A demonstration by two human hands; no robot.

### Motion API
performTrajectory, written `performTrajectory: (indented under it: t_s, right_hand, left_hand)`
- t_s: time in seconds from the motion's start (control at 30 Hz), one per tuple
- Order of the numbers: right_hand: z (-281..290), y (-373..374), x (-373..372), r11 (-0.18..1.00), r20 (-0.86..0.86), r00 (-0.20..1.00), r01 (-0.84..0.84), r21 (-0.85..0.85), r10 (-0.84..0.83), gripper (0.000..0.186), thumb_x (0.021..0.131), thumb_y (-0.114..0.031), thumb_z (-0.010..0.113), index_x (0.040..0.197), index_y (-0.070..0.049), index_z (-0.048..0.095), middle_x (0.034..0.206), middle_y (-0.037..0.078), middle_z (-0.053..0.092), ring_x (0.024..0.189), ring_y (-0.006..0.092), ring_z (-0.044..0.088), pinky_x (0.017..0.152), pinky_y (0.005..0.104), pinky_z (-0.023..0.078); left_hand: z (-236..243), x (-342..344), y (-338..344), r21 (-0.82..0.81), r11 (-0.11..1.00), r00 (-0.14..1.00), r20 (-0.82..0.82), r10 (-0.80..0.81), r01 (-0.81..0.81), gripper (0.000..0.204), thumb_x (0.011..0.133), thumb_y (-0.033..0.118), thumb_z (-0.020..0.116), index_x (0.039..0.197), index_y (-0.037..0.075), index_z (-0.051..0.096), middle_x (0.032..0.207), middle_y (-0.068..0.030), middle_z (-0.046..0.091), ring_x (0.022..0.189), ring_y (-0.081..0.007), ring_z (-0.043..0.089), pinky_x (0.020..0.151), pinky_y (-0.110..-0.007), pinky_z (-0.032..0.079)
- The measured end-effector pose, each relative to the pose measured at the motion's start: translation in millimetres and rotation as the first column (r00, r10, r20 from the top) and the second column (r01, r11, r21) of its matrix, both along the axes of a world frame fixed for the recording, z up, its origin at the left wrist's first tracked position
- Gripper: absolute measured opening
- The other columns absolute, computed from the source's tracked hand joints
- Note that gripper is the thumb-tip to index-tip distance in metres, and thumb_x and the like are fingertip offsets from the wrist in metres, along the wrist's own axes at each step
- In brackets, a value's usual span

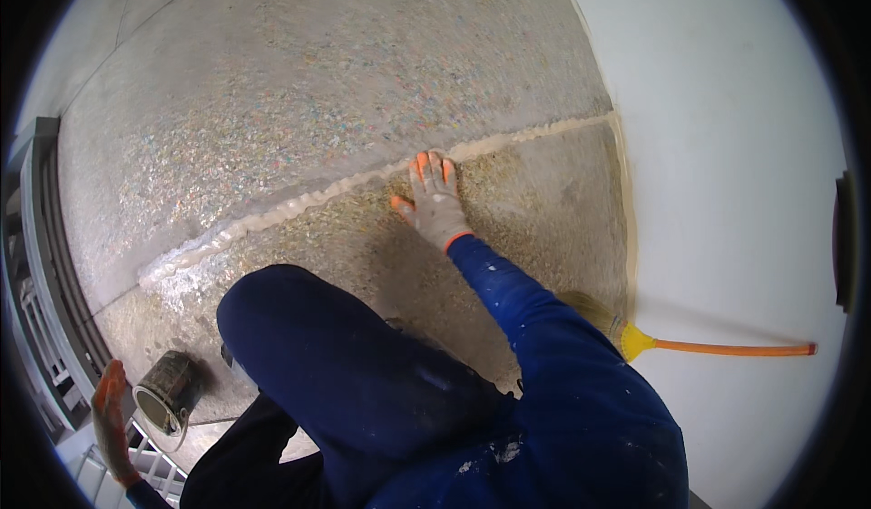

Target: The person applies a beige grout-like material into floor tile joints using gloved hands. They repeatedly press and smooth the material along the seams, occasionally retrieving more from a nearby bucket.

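Note:
My right hand (pixel 431 196), in a grey and orange work glove, lies on the speckled stone floor (pixel 327 73) with fingers spread, just beside a long beige strip of wet-looking filler (pixel 283 208) that runs across to the white wall. My left hand (pixel 112 414), in a smeared orange glove, is raised at the lower left with fingers extended and nothing visible in it, left of a dirty metal bucket (pixel 165 394). My bent knee (pixel 272 309) in dark blue trousers covers part of the floor.
A broom (pixel 726 348) with orange handle and yellow collar leans by the white wall (pixel 726 164) at right, its bristles partly hidden by my arm. A grey metal railing (pixel 41 255) runs along the left. A thinner beige line follows the wall's foot.

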State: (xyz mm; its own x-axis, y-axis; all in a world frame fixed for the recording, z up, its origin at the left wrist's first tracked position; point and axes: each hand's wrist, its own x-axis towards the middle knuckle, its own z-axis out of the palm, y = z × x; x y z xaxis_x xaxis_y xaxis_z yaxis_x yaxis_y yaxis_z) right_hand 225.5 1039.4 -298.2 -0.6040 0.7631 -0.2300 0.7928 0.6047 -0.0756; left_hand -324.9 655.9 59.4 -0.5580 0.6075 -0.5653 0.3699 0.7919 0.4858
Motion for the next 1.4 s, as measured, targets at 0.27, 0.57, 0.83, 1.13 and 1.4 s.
performTrajectory:
  t_s: [0.27,0.57,0.83,1.13,1.4]
  right_hand:
    - [-21,70,31,0.876,-0.441,0.759,0.448,-0.182,-0.479,0.071,0.113,-0.052,0.035,0.166,-0.004,0.034,0.173,0.019,0.033,0.163,0.0375,0.022,0.133,0.0553,0.008]
    - [5,53,32,0.978,0.060,0.997,0.029,0.207,-0.043,0.054,0.111,-0.042,0.050,0.155,-0.010,0.053,0.155,0.015,0.054,0.141,0.0339,0.051,0.126,0.0531,0.031]
    - [4,106,56,0.978,0.081,0.977,-0.203,0.050,0.199,0.040,0.100,-0.029,0.068,0.138,-0.015,0.068,0.129,0.009,0.070,0.123,0.0342,0.062,0.109,0.0479,0.048]
    - [1,102,57,0.951,-0.280,0.923,-0.200,0.236,0.264,0.022,0.097,-0.023,0.066,0.117,-0.022,0.076,0.114,0.002,0.071,0.118,0.0313,0.063,0.101,0.0495,0.051]
    - [-1,99,66,0.979,-0.243,0.958,-0.111,0.169,0.151,0.028,0.090,-0.021,0.075,0.118,-0.020,0.076,0.118,0.006,0.071,0.119,0.0337,0.063,0.102,0.0504,0.052]
  left_hand:
    - [4,6,-8,-0.009,1.000,1.000,-0.002,0.010,-0.010,0.063,0.109,0.038,0.056,0.153,-0.007,0.053,0.152,-0.0232,0.060,0.144,-0.0310,0.055,0.125,-0.044,0.038]
    - [-9,-11,-48,0.020,0.984,0.980,0.095,0.174,-0.177,0.062,0.112,0.037,0.055,0.154,-0.009,0.050,0.154,-0.0235,0.058,0.147,-0.0323,0.053,0.126,-0.045,0.037]
    - [-4,3,-30,-0.003,0.999,0.997,0.063,0.052,-0.052,0.061,0.113,0.037,0.052,0.155,-0.008,0.049,0.155,-0.0225,0.057,0.144,-0.0324,0.055,0.125,-0.045,0.039]
    - [0,6,-33,0.023,0.999,0.999,0.029,0.039,-0.040,0.064,0.112,0.041,0.053,0.154,-0.007,0.051,0.154,-0.0217,0.059,0.143,-0.0319,0.057,0.125,-0.044,0.040]
    - [2,12,-31,0.081,0.996,0.999,0.046,0.021,-0.024,0.061,0.111,0.037,0.057,0.153,-0.007,0.052,0.153,-0.0207,0.060,0.142,-0.0294,0.058,0.124,-0.041,0.041]
